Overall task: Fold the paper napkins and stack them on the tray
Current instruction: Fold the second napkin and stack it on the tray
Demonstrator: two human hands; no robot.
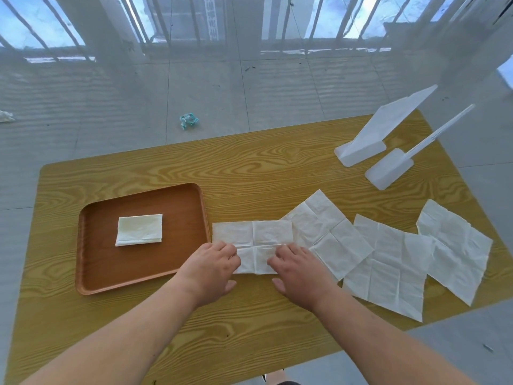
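A white paper napkin (253,235) lies on the wooden table just right of the brown tray (94,273). My left hand (211,269) and my right hand (298,273) each pinch its near edge, which is lifted and turned toward the far side. On the tray rests a folded napkin (139,229). Three more unfolded napkins lie to the right: one (327,232) partly under the held napkin, one (388,265) in the middle, and one (455,245) at the far right.
Two white plastic stands (372,140) (391,168) sit at the table's far right corner. A crumpled wrapper (188,121) lies on the tiled floor beyond the table. The table's (249,168) near edge is close to me.
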